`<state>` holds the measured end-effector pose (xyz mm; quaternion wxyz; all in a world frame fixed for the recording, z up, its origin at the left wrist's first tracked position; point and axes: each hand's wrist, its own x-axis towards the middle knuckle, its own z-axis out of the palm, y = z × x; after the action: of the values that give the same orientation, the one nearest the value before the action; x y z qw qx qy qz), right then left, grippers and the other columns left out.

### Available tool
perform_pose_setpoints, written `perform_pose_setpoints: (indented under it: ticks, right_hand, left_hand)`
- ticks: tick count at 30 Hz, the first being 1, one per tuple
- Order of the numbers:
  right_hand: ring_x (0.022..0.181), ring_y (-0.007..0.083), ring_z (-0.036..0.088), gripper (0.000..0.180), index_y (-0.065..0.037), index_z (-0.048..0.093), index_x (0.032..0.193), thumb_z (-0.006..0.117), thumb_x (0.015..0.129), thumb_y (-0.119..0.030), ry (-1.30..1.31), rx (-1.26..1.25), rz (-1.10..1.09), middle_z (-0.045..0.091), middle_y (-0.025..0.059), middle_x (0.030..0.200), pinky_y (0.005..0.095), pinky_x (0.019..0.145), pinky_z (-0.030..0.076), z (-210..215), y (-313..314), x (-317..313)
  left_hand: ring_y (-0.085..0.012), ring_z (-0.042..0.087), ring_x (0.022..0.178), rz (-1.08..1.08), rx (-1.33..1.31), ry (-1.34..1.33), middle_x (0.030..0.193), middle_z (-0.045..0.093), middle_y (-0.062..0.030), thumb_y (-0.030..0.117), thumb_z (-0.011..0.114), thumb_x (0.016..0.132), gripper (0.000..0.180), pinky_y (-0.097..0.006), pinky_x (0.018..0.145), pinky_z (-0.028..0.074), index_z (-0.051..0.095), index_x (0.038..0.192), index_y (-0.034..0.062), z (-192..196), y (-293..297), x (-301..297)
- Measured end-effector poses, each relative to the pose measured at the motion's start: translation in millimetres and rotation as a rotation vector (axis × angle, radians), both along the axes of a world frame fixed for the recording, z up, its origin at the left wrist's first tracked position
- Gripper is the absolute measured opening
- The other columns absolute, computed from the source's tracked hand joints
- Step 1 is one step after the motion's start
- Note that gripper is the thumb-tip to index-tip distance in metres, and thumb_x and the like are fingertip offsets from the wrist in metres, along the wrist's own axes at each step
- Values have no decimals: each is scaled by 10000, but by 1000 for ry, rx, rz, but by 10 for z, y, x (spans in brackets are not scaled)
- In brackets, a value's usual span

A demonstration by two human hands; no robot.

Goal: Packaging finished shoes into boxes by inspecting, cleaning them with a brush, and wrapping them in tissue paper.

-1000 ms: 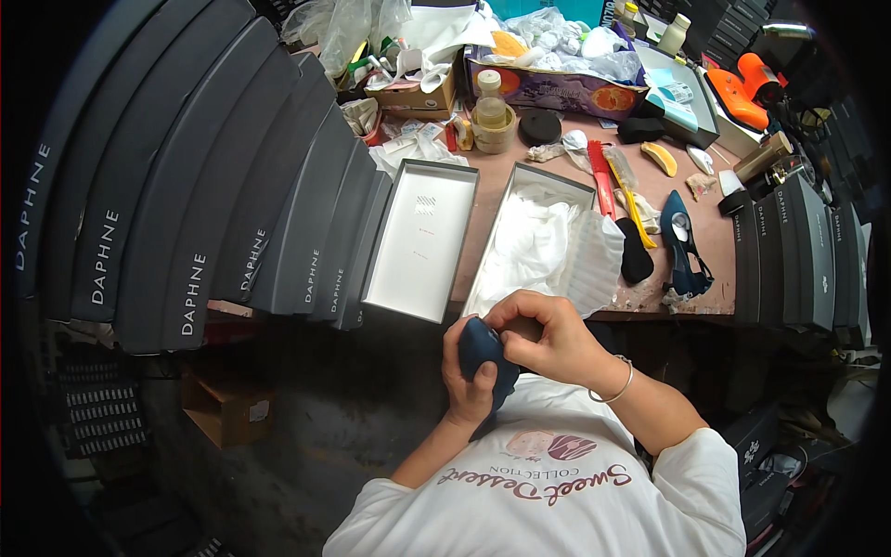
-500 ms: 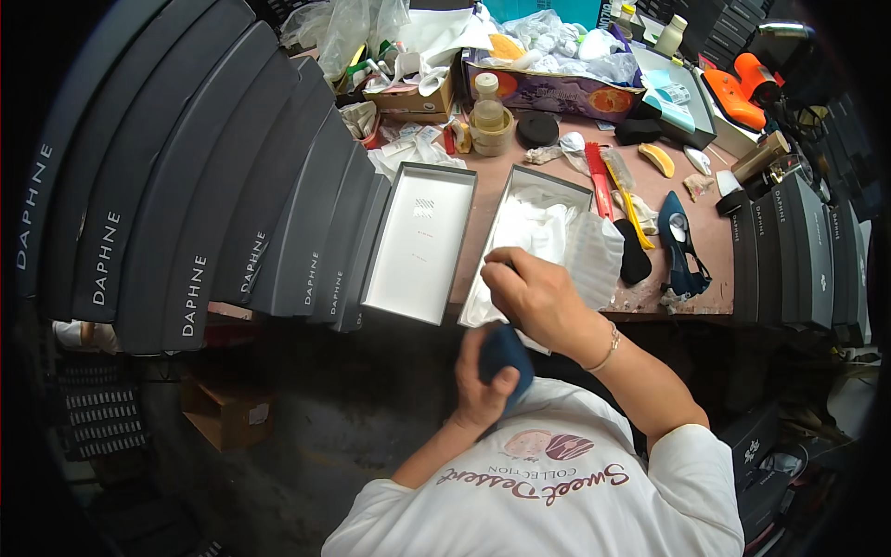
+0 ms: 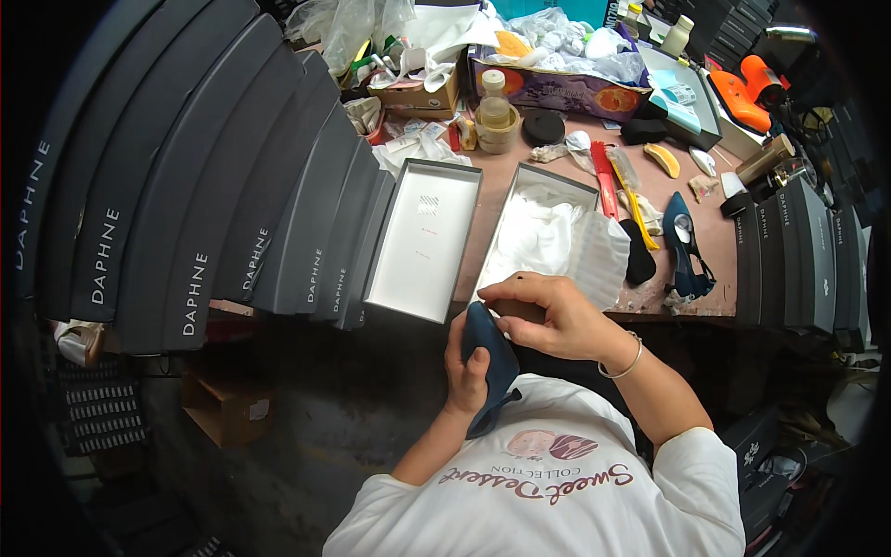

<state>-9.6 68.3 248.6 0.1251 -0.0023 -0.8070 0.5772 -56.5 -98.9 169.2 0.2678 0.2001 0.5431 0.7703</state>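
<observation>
Head view: the left hand (image 3: 463,382) is clamped on a dark-blue shoe (image 3: 497,360), thumb on the near face, fingers wrapped behind its far side. The shoe is held tilted in front of the white T-shirt (image 3: 566,483), just off the near edge of the pink tabletop (image 3: 490,182). The right hand (image 3: 563,323) is at the shoe's upper end, index finger and thumb curled with their tips a little apart (cannot tell whether anything small is pinched there). A bracelet (image 3: 635,360) circles the right wrist. Beyond the hands, a shoebox base (image 3: 560,179) contains white tissue paper (image 3: 534,239); a translucent wrapping sheet (image 3: 599,263) spills over its right side. Left of it, a shoebox lid (image 3: 418,265) lies with its white inside up. On the right side of the tabletop: a black oval pad (image 3: 639,258), a red brush (image 3: 604,182), a yellow-handled brush (image 3: 639,209) and a dark-blue slingback shoe (image 3: 682,243). Dark grey shoeboxes (image 3: 213,176) stand in a row at left.
</observation>
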Motion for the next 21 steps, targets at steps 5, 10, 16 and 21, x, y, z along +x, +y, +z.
perform_pose_setpoints:
  ticks: [5, 10, 16, 21]
  right_hand:
    - [742, 290, 643, 258, 5, 650, 1042, 642, 807, -101, -15, 132, 26, 627, 152, 898, 343, 684, 519, 35, 5, -41]
    - [752, 294, 641, 207, -2, 641, 1007, 642, 802, -25, 48, 425, -57, 627, 144, 873, 341, 666, 516, -52, 38, -186]
    - [637, 156, 597, 124, 10, 644, 998, 600, 892, -37, 4, 101, -214, 629, 83, 772, 271, 575, 475, -258, 83, -230]
    - [605, 68, 566, 141, 32, 642, 1008, 578, 932, -68, -191, -213, -98, 629, 40, 733, 223, 551, 457, -200, -24, -156]
  left_hand:
    - [-138, 538, 960, -11, -9, 40, 1073, 562, -71, 531, 576, 867, 704, -281, 853, 442, 435, 1303, -3, 14, 12, 6]
    - [-157, 539, 992, -86, -60, 6, 1113, 541, -95, 556, 534, 873, 724, -293, 859, 446, 416, 1311, -8, -131, 0, -13]
    - [-192, 573, 946, -149, 2, -107, 1046, 563, -126, 607, 459, 898, 732, -315, 827, 463, 398, 1305, 2, -185, 28, -176]
    - [-172, 571, 904, -209, 120, -377, 1020, 563, -101, 606, 460, 900, 721, -292, 800, 466, 425, 1279, -7, -288, 12, -260]
